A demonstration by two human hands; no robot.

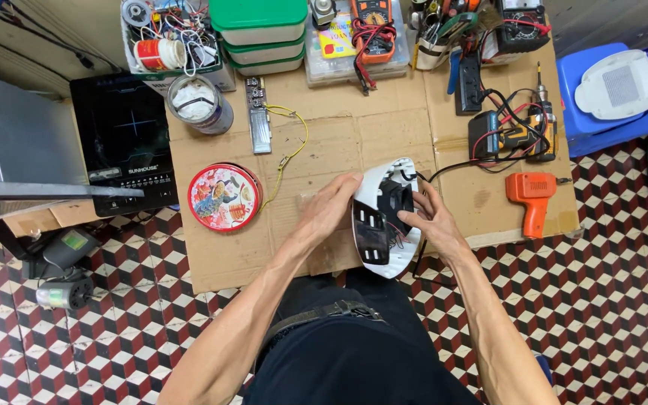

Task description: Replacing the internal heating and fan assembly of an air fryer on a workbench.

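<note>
— Both your forearms reach out over your lap, and between them you hold the white housing [379,217] tilted on edge, above the near edge of the cardboard sheet [339,127] that covers the floor work area. How is my grip?

— Your left hand [329,208] is spread flat against the outer shell, fingers together, bracing it. Your right hand [427,217] curls over the open side, fingertips pressed on the black block [394,201] inside. Both hands are closed on the housing, not clamped hard, as far as I can judge.

— What should I watch while I work at that black part?

— Keep the left palm firm so the shell does not rotate. The black cable [459,161] runs from the housing toward the power strip [468,82] and the tangle of leads by the cordless drill [544,124]; give it slack, or it may tug the piece sideways. I would also mind the thin wires inside; they are too small to see clearly.

— Anything close that could get in the way?

— The round red tin [224,196] sits to your left, well apart from your left hand. The orange glue gun [532,196] lies to your right, near but not touching. Lowering the housing onto the cardboard would probably steady it.
</note>
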